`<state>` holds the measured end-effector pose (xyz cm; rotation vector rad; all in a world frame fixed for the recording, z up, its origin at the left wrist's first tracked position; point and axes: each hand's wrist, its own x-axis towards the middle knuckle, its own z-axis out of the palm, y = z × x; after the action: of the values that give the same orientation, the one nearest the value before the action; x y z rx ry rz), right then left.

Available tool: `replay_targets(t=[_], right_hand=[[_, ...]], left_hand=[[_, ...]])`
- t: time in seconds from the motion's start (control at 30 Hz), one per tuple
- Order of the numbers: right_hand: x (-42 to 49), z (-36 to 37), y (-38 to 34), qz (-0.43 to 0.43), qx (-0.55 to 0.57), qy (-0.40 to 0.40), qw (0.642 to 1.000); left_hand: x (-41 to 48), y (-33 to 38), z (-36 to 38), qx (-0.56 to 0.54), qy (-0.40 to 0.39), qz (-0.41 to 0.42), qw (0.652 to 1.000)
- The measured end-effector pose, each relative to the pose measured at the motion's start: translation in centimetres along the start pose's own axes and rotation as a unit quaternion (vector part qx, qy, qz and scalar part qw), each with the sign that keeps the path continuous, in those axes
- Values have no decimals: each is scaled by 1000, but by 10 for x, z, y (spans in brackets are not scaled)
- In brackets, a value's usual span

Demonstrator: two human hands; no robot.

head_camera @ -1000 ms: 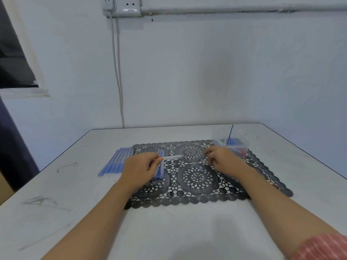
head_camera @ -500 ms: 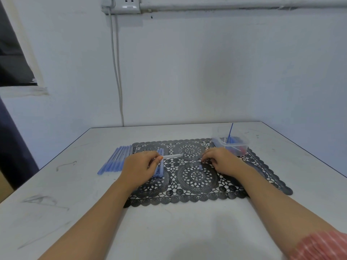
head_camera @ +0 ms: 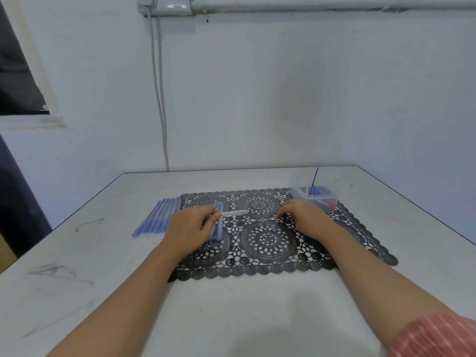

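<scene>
Your left hand point(head_camera: 192, 225) pinches the clear pen barrel point(head_camera: 235, 213) just above the black lace mat point(head_camera: 257, 269). Your right hand point(head_camera: 305, 219) curls fingertips-down on the mat, and I cannot tell whether it grips anything. A blue cap point(head_camera: 273, 228) lies between your hands, a plastic tub point(head_camera: 316, 199) sits just behind the right one, and a row of blue pens point(head_camera: 159, 217) lies to your left

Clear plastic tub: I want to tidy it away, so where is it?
In the head view, the clear plastic tub sits at the black lace mat's far right corner, just beyond the right hand.
</scene>
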<state>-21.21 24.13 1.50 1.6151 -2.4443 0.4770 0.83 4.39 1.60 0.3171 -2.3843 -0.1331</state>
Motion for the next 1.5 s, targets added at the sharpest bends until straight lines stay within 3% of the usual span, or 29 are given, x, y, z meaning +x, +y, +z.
replay_targets(t=[0.1,0.27,0.4,0.47,0.67,0.93,1.27,1.4,1.5], right_hand=[[-1,-1,-3,4,27,17,999],[-1,-17,-17,76,124,122,982],[11,-37,-16,185,207,251,927],[19,-47,-9,233,224,274,906],[52,-61,27,315,139,178,922],[71,-48,44,345,15,20,938],[76,-38,45,348,8,48,936],[79,-36,49,351,69,147,922],[76,-40,44,293,126,228,920]], left_hand=[[0,0,-1,6,3,-1,1000],[0,1,-1,-1,3,-3,1000],[-1,0,1,-4,5,-1,1000],[-1,1,1,-2,3,-2,1000],[0,1,2,-1,3,2,1000],[2,0,3,-3,8,14,1000],[3,1,4,-3,9,17,1000],[2,0,4,-5,11,14,1000],[3,0,4,-8,9,11,1000]])
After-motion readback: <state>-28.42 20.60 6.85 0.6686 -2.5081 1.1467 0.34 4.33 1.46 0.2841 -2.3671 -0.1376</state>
